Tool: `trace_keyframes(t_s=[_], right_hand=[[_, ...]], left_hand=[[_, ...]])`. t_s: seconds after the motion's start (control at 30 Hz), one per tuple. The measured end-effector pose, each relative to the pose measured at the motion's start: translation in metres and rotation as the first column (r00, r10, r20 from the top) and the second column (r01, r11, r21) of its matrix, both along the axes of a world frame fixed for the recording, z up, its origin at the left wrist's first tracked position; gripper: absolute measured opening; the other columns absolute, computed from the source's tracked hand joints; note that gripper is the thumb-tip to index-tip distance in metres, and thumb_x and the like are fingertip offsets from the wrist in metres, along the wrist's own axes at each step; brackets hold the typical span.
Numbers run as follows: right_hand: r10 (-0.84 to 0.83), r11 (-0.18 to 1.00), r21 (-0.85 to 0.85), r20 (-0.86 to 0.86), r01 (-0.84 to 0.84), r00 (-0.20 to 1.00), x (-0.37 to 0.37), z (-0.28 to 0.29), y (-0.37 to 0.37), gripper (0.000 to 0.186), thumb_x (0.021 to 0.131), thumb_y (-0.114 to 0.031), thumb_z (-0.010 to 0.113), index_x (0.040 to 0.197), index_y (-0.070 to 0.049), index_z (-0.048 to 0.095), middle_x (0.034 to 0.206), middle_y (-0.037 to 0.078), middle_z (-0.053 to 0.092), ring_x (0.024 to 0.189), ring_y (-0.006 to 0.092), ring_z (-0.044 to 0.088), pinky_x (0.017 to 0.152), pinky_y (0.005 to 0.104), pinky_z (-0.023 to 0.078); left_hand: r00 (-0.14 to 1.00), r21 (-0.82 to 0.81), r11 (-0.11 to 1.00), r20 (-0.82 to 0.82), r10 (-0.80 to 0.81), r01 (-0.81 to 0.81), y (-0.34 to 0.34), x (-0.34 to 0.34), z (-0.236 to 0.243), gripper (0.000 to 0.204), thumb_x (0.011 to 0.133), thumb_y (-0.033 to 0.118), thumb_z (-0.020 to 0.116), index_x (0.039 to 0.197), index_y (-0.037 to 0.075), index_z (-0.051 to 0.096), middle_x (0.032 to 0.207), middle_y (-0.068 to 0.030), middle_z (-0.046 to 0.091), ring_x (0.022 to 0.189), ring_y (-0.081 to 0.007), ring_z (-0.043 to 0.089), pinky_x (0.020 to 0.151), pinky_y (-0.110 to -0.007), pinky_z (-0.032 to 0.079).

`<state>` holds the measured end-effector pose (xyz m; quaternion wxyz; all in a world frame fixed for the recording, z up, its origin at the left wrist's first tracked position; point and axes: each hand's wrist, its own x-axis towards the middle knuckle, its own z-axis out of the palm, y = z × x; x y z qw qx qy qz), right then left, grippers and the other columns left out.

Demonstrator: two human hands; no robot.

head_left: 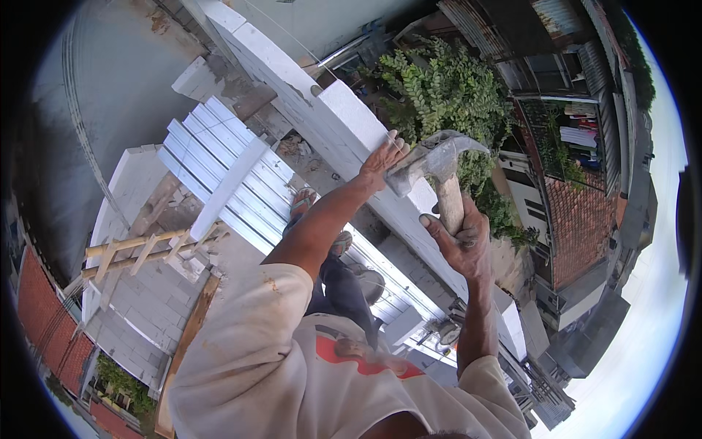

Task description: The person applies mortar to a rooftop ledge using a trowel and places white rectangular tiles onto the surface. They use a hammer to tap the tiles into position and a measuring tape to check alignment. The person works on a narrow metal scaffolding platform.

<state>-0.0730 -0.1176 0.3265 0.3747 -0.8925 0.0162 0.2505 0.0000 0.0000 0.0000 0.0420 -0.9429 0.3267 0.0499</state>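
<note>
My right hand (468,240) is closed round the wooden handle of a hammer (437,165). The grey metal head, with a curved claw, is raised over the top of a pale block wall (281,72). On that wall lies a white block (354,115), and my left hand (382,159) rests at its near end, fingers stretched out. The hammer head hangs just right of those fingers and hides part of the wall. A thin string (281,31) runs along the wall above the block.
Below me, my sandalled feet stand on ribbed metal sheets (219,157) with a loose white block (232,186) across them. A bamboo ladder (139,252) is at the left. Beyond the wall is a drop to a leafy tree (446,95) and tiled roofs (581,227).
</note>
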Motion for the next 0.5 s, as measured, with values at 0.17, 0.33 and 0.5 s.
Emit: trace_keyframes(t_s=[0.17, 0.33, 0.5], right_hand=[[-0.092, 0.993, -0.087, -0.100, 0.083, 0.991, -0.159, -0.042, -0.094, 0.042, 0.088, -0.033, 0.083, 0.107, -0.001, 0.063, 0.082, 0.019, 0.068, 0.075, 0.0327, 0.070, 0.070, 0.0430, 0.053], [-0.187, 0.965, -0.204, -0.082, 0.168, 0.979, -0.218, -0.127, -0.171, 0.049, 0.089, -0.038, 0.079, 0.117, -0.003, 0.061, 0.090, 0.024, 0.073, 0.088, 0.0443, 0.072, 0.077, 0.0519, 0.055], [-0.143, 0.934, -0.331, 0.004, 0.136, 0.990, -0.182, -0.184, -0.230, 0.054, 0.090, -0.044, 0.074, 0.122, -0.003, 0.063, 0.106, 0.024, 0.074, 0.102, 0.0429, 0.071, 0.089, 0.0533, 0.056]], left_hand=[[0.994, -0.134, 0.991, 0.100, 0.041, -0.028, -0.029, -0.040, 0.033, 0.081, 0.096, 0.021, 0.057, 0.166, 0.007, 0.020, 0.173, -0.0159, 0.016, 0.159, -0.0344, 0.016, 0.129, -0.055, 0.010], [0.991, -0.067, 0.993, -0.097, 0.092, -0.098, 0.007, -0.124, 0.048, 0.096, 0.087, 0.016, 0.069, 0.167, 0.009, 0.016, 0.174, -0.0166, 0.009, 0.160, -0.0354, 0.013, 0.128, -0.056, 0.014], [0.706, 0.162, 0.912, -0.587, 0.396, -0.377, 0.092, -0.256, 0.029, 0.104, 0.078, 0.017, 0.083, 0.163, 0.007, 0.024, 0.168, -0.0224, 0.022, 0.153, -0.0426, 0.028, 0.122, -0.055, 0.033]])
